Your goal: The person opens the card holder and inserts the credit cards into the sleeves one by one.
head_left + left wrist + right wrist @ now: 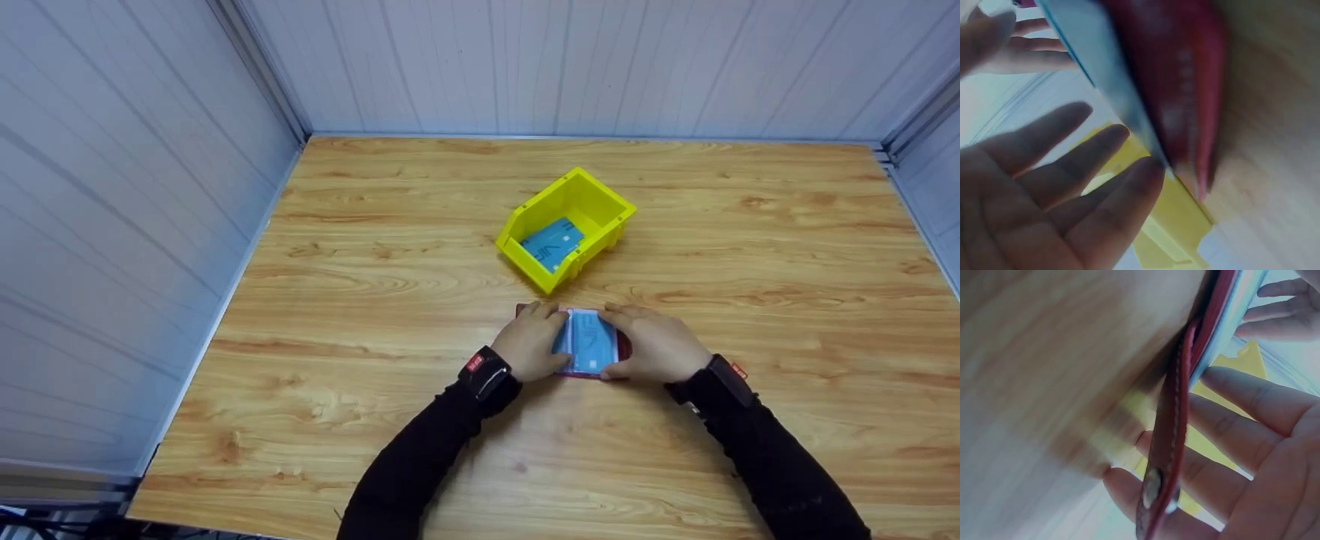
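A dark red card holder (624, 348) lies open on the table, and a blue card (594, 345) shows in its clear sleeve. My left hand (529, 343) rests over the left side, thumb beside the sleeve; in the left wrist view its extended fingers meet the sleeve's edge. Over the right side lies my right hand (656, 345), fingertips near the far edge and thumb near the front edge. The right wrist view shows its fingers nearly straight behind a red strap (1176, 399) with a metal snap (1152, 488). Both hands cover parts of the holder.
Just beyond the holder stands a yellow bin (592, 202) with blue cards (555, 241) in its front part. The wooden table (375, 300) is bordered by pale panel walls (450, 67) at the back and sides.
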Available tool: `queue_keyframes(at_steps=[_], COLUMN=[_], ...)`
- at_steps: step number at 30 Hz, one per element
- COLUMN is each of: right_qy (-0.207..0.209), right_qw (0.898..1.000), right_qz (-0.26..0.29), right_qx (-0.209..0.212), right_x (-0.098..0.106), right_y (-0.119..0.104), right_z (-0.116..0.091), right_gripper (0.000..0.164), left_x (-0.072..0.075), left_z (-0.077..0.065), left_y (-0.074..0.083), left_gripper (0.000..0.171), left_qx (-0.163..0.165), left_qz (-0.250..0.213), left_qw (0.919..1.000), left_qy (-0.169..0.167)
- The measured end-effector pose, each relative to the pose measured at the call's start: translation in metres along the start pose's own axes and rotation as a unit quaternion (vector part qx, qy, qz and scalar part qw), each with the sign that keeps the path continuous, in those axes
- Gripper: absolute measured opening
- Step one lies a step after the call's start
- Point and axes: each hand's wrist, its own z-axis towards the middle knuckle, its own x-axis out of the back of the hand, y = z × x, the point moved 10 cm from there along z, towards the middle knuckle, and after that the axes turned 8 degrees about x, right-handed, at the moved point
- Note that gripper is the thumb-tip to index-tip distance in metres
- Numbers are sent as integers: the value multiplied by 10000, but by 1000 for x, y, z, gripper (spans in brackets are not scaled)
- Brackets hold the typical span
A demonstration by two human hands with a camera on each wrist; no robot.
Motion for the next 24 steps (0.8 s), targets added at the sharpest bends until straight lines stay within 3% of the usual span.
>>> queue_keyframes(at_steps=[4,7,12,16,20,24], right_qy=[-7,-19,-5,-30,309,963], right_qw=[10000,10000,10000,9993,9960,9906], right_qz=[18,54,74,383,817,942], right_qx=[-17,-7,59,-24,-161,-228], right_x=[0,0,1,5,25,61], right_y=[1,1,3,8,12,9], right_z=[0,0,0,2,7,12], right_gripper=[95,94,90,79,59,48], left_x=[-4,-6,-5,-5,-5,-5], left_z=[0,0,-1,-1,-1,-1], left_y=[0,-1,-1,-2,-2,-2], left_gripper=[77,80,80,80,79,80], left_qx=[-59,-15,-117,-167,-167,-155], left_qz=[399,419,376,342,304,259], left_qw=[9990,9988,9991,9993,9994,9995], left_qy=[-167,-269,-139,-65,-73,-95])
